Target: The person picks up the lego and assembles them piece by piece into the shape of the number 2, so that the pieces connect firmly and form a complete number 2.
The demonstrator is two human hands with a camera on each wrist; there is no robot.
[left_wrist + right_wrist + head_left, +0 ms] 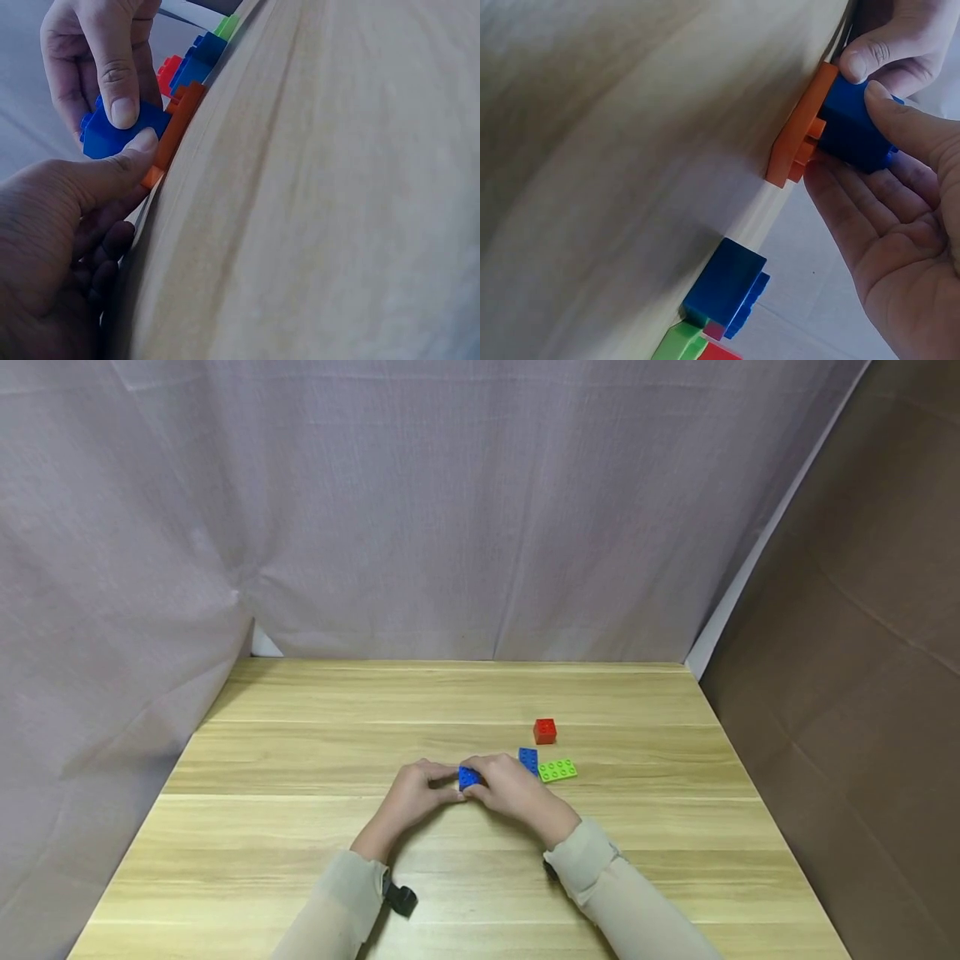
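Both hands meet around a blue brick (468, 777) near the middle of the table. The brick sits on one end of a flat orange brick (799, 139), whose studs show beyond it; in the head view the orange piece is hidden. My right hand (512, 787) pinches the blue brick (847, 124) between thumb and fingers. On the other side, my left hand (418, 789) grips the brick's end, its thumb lying close to where blue and orange meet. In the left wrist view, the orange brick (184, 120) lies along the tabletop.
Just beyond the right hand lie another blue brick (528, 760) and a flat lime green brick (557, 770), side by side. A red brick (545, 732) stands farther back. Grey cloth (450, 527) hangs behind the wooden table (337, 718); brown cloth (840, 627) hangs at right.
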